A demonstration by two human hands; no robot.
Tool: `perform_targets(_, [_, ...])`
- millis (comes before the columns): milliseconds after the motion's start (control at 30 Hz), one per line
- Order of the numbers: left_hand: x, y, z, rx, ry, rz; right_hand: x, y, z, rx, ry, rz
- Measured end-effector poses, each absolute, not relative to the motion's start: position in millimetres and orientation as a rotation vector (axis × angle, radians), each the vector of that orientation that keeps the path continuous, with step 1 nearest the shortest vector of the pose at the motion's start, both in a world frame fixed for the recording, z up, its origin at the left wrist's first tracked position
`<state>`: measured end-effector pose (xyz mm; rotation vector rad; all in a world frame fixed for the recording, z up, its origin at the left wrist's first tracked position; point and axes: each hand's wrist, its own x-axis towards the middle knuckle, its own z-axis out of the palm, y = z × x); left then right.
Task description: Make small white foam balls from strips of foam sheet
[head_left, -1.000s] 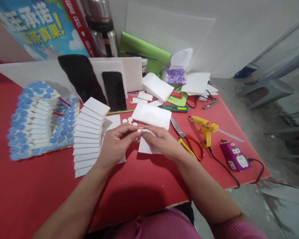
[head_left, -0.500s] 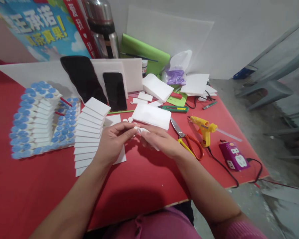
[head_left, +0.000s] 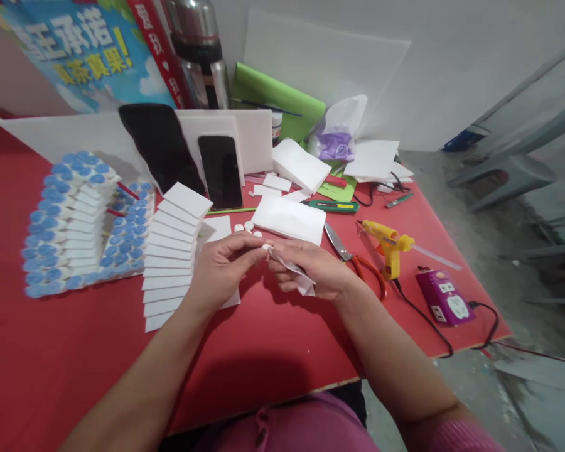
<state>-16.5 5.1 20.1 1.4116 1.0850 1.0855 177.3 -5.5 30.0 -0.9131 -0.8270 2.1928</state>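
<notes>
Between my two hands is a white paper strip [head_left: 305, 284], its left end curled into a small roll. My left hand [head_left: 219, 267] pinches the rolled end with thumb and fingertips. Fingers of my right hand [head_left: 313, 262] are closed on the strip, and its loose tail sticks out below them. Just behind my fingertips lie several small white paper rolls [head_left: 248, 225]. A stack of white paper [head_left: 289, 218] sits beyond my right hand. White cards in a stepped fan [head_left: 169, 279] stand to the left of my left hand.
Scissors [head_left: 338, 242], a yellow glue gun [head_left: 390, 251] and a purple power box [head_left: 445, 298] with cables lie on the right. A green cutter [head_left: 332, 206] is behind the scissors. At left stands a model of blue-topped rolls [head_left: 51, 251]. Phones [head_left: 220, 172] lean at the back.
My right hand has turned slightly, showing more of its curled fingers and the strip's tail. The rolled end has shifted slightly right. The whole view has moved a little.
</notes>
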Motion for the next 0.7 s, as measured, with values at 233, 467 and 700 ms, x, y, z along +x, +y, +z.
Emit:
perform_targets(233, [-12.9,5.6,13.7,1.206,1.183,1.076,173.2,-10.2,25.0,-1.150,-1.677,1.237])
perform_targets(467, [-7.4,0.4,12.7,1.224,1.197,1.175,162.2,-21.0,18.5,-1.364,-1.752,0.676])
perform_targets(700, [-19.0,6.0,14.7,1.235,1.016,1.094,173.8,-17.7,19.9,-1.070,-1.948,0.544])
